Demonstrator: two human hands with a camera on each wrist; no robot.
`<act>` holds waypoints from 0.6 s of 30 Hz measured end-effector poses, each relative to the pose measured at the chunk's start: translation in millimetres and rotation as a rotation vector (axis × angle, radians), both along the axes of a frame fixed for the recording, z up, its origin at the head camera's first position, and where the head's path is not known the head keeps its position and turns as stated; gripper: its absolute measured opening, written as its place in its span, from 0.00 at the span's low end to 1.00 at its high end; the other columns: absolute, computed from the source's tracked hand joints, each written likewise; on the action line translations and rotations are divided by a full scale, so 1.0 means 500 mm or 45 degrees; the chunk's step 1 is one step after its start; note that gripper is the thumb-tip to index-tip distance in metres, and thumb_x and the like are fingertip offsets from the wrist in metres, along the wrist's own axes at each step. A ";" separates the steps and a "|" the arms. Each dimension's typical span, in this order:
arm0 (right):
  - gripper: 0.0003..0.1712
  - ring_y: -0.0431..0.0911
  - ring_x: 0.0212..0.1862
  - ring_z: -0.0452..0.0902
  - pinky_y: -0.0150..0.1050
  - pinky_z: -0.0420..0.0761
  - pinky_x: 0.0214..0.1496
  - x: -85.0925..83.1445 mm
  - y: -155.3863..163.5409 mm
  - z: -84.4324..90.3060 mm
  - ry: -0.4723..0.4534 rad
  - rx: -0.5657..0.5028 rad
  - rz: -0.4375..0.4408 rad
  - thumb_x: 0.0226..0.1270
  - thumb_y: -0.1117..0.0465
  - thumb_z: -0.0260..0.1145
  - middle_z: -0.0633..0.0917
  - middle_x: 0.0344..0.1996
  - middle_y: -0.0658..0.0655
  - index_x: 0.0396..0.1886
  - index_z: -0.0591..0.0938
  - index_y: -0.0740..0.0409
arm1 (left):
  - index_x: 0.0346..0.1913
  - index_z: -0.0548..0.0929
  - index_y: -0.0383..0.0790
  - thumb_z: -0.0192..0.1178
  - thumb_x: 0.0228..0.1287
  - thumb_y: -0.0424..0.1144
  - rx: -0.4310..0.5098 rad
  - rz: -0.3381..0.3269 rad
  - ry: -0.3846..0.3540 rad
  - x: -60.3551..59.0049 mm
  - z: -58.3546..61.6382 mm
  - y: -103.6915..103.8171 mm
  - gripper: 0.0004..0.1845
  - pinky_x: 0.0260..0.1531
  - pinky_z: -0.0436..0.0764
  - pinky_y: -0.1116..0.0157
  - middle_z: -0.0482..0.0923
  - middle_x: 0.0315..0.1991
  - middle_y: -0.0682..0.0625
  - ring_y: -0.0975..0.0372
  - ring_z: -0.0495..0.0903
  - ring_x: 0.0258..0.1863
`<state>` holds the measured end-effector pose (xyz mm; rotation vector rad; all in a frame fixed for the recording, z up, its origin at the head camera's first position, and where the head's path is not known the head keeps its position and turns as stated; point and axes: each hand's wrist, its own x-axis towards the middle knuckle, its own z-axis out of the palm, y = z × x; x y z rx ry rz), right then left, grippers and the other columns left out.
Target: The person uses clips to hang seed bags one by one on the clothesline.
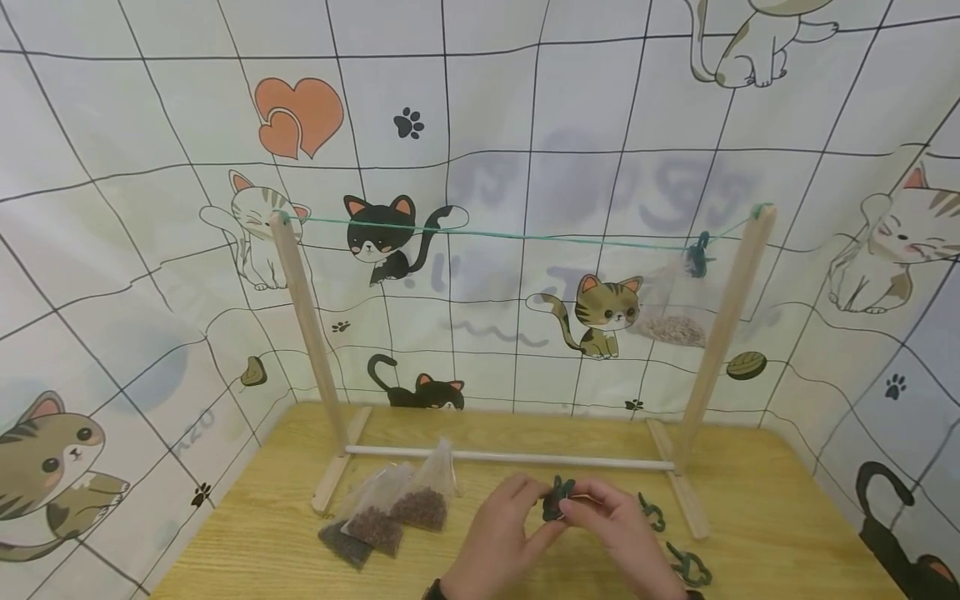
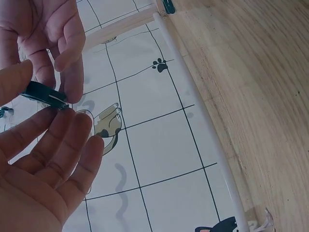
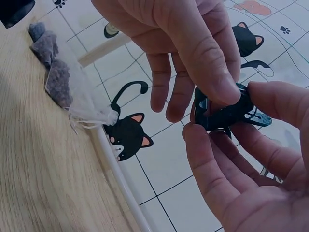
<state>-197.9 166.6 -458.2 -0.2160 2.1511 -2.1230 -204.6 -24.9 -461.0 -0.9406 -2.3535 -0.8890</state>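
Pinching one green clip (image 1: 557, 500) between them, both hands (image 1: 558, 521) seemingly grip it.

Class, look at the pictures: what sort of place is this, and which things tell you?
Probably a small tabletop craft or practice corner: a wooden table, a cat-print cloth backdrop, and a little wooden rack with a green string.

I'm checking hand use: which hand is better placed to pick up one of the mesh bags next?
Left hand: the mesh bags of dark pellets lie on its side, while the right hand already pinches the dark green clothespin.
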 end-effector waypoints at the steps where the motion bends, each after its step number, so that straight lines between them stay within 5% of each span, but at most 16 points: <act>1: 0.22 0.52 0.45 0.84 0.44 0.78 0.54 0.000 -0.001 0.000 -0.001 -0.001 -0.003 0.66 0.55 0.66 0.84 0.47 0.62 0.50 0.79 0.69 | 0.50 0.80 0.47 0.62 0.65 0.52 0.000 0.004 0.015 -0.001 0.000 -0.001 0.17 0.41 0.79 0.73 0.76 0.44 0.58 0.66 0.78 0.43; 13: 0.22 0.52 0.47 0.83 0.45 0.82 0.49 -0.005 0.005 0.005 -0.001 -0.044 -0.079 0.69 0.54 0.63 0.85 0.46 0.62 0.50 0.76 0.69 | 0.42 0.87 0.43 0.68 0.60 0.36 0.069 0.023 0.251 -0.008 0.008 -0.007 0.07 0.34 0.76 0.79 0.82 0.38 0.57 0.69 0.81 0.36; 18: 0.26 0.51 0.46 0.82 0.43 0.82 0.49 -0.002 0.015 0.010 -0.006 -0.018 -0.040 0.70 0.56 0.62 0.82 0.47 0.62 0.62 0.70 0.65 | 0.42 0.88 0.44 0.69 0.58 0.36 0.039 0.022 0.364 -0.007 0.015 -0.008 0.08 0.35 0.76 0.80 0.81 0.40 0.56 0.68 0.80 0.35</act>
